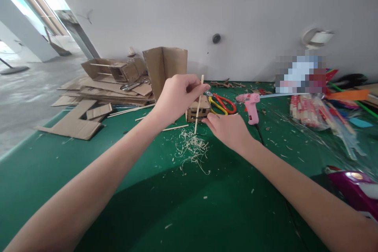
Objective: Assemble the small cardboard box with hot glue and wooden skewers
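My left hand (183,91) pinches the upper part of a thin wooden stick (199,112), which stands nearly upright and leans slightly. Beside its lower part is my right hand (226,130), the fingers closed together; a thin dark strip seems to show at their tips, too small to name. Behind the stick sits a small cardboard box (192,115) with dark slots, partly hidden by both hands. Curly wood shavings (193,147) lie in a heap under the stick's lower end. Scissors (226,104) with red and yellow handles rest just behind my right hand.
A pink glue gun (251,108) stands right of the scissors. Cardboard sheets (85,122), an open cardboard frame (102,71) and a folded cardboard piece (174,61) are at left. Packaged sticks (307,110) and a purple object (351,189) lie at right on the green table (141,212).
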`<state>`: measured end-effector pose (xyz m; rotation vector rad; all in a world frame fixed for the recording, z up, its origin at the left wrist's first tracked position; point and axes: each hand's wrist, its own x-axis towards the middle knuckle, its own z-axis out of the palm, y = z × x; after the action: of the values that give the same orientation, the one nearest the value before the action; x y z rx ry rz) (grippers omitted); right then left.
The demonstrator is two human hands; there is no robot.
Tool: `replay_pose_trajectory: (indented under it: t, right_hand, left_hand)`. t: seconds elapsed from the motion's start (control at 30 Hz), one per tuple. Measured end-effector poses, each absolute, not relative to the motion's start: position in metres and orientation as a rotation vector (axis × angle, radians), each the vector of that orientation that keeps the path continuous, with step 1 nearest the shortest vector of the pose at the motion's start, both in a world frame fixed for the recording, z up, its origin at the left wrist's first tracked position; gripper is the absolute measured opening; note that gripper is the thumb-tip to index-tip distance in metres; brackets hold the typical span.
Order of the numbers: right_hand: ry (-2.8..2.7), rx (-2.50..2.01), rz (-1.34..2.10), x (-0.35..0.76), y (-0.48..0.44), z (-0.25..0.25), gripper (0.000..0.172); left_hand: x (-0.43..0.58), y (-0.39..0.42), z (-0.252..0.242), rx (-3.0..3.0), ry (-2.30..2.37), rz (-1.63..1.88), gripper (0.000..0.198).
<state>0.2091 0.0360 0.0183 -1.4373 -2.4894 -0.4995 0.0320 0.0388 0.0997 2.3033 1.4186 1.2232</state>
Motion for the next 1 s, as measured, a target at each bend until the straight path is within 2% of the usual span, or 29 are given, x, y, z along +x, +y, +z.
replay_pose_trajectory:
  t: [0.17,0.4,0.67,0.87,1.0]
  right_hand:
    - [-2.701,-1.348,-0.42,0.207,0.035,0.007,0.046]
    - [-2.446,-1.403,-0.56,0.21,0.04,0.023,0.055]
    - [-2.742,-1.368,-0.459,0.21,0.034,0.011,0.044]
    - [-2.457,-1.344,-0.509,0.214,0.037,0.022,0.054]
    - [-2.391,-1.387,-0.516,0.213,0.037,0.021,0.054]
  left_hand:
    - [0.031,0.039,0.1,2.301,1.41,1.232,0.035]
    - [0.031,0.04,0.098,2.299,1.401,1.246,0.035]
    - [0.034,0.039,0.099,2.278,1.418,1.248,0.034]
    - [0.034,0.04,0.097,2.272,1.429,1.267,0.035]
    - [0.033,0.041,0.096,2.284,1.419,1.271,0.033]
